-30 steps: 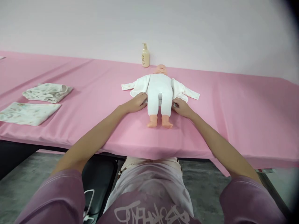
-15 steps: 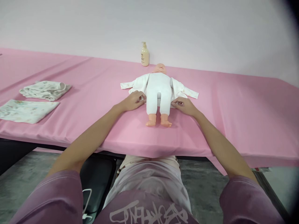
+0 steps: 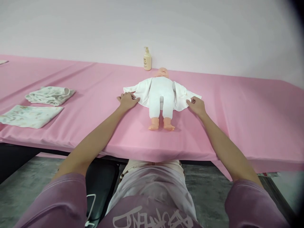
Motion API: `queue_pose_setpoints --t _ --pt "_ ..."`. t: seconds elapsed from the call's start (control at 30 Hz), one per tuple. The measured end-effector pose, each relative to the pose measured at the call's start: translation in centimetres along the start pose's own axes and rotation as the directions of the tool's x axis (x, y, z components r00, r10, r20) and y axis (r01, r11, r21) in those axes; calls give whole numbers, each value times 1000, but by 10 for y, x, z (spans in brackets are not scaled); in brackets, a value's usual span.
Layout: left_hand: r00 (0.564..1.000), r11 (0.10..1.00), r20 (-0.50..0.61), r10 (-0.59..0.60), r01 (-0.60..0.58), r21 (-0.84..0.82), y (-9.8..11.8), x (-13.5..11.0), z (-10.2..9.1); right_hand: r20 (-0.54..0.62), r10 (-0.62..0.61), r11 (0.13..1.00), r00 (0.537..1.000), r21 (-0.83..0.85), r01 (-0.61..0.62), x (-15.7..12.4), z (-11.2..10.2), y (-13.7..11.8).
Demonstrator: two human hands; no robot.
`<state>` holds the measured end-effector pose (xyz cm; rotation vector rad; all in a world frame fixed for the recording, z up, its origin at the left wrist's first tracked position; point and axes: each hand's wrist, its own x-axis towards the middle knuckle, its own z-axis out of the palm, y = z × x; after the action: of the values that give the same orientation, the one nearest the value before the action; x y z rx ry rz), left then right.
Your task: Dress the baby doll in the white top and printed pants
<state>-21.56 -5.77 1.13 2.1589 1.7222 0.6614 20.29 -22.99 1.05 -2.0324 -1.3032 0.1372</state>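
A baby doll (image 3: 161, 91) in a white suit lies on its back on the pink sheet, head at the far side and bare feet towards me. Under it a white baby shirt (image 3: 142, 91) is spread open, its sleeves reaching out to both sides. My left hand (image 3: 128, 100) is at the shirt's left edge, just below the sleeve, thumb and fingers closed at the cloth. On the other side my right hand (image 3: 197, 105) pinches the shirt's right edge beneath the right sleeve.
A pump bottle (image 3: 147, 60) stands by the wall behind the doll's head. To the left lie a folded printed garment (image 3: 50, 96) and a folded printed cloth (image 3: 30, 116). A black chair (image 3: 102, 186) is below the table's front edge (image 3: 152, 155).
Both hands have moved outwards from beside the doll's legs, left hand to the left, right hand to the right. The shirt's lower sides now lie spread wider and flatter.
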Motion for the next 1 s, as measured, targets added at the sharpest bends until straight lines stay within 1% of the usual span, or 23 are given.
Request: queue_pose_setpoints --t 0.1,0.13,0.17,0.23,0.3,0.33,0.37,0.43,0.5,0.57,0.67,0.73,0.83,0.93,1.0 --pt "1000 999 15 -19 19 48 3 -1 -2 -70 9 1000 997 -5 -10 -1 -17 -7" --pt "1000 998 4 -27 27 59 2 -2 -2 -78 23 999 997 -31 -25 -2 -22 -9" --pt "999 997 -11 -35 36 65 2 -3 -2 -55 43 996 998 -72 -47 -2 -27 -9" --pt "998 997 -36 -46 48 64 0 -5 -1 72 101 980 992 -180 -87 -3 -34 -9" --pt "997 997 -45 -57 59 54 -1 -5 0 217 167 954 962 -282 -103 -3 -39 -8" --pt "997 996 -47 -65 67 52 -2 -4 -1 267 190 942 945 -322 -99 -3 -41 -7" --pt "996 996 -49 -74 76 53 -3 -3 -1 297 202 932 933 -352 -89 -3 -43 -5" --pt "995 993 -43 -94 96 62 -3 0 -3 318 196 924 928 -376 -66 -4 -45 -2" --pt "994 992 -19 -108 109 66 -2 3 -7 289 173 937 941 -343 -67 -5 -44 2" --pt "993 992 5 -121 121 48 0 3 -10 227 160 957 961 -275 -94 -5 -41 5" --pt "991 990 13 -135 136 -36 4 1 -13 154 157 967 976 -224 -120 -3 -32 7" --pt "990 981 10 -140 140 -134 4 0 -15 143 161 967 977 -223 -126 0 -28 8" --pt "983 955 -16 -182 173 -239 0 -1 -19 172 179 965 969 -222 -139 2 -27 11" --pt "972 954 -48 -231 216 -209 -7 0 -27 178 164 964 970 -238 -119 1 -27 17" --pt "975 963 -16 -221 215 -164 -12 1 -31 126 105 973 986 -220 -76 -1 -23 21"
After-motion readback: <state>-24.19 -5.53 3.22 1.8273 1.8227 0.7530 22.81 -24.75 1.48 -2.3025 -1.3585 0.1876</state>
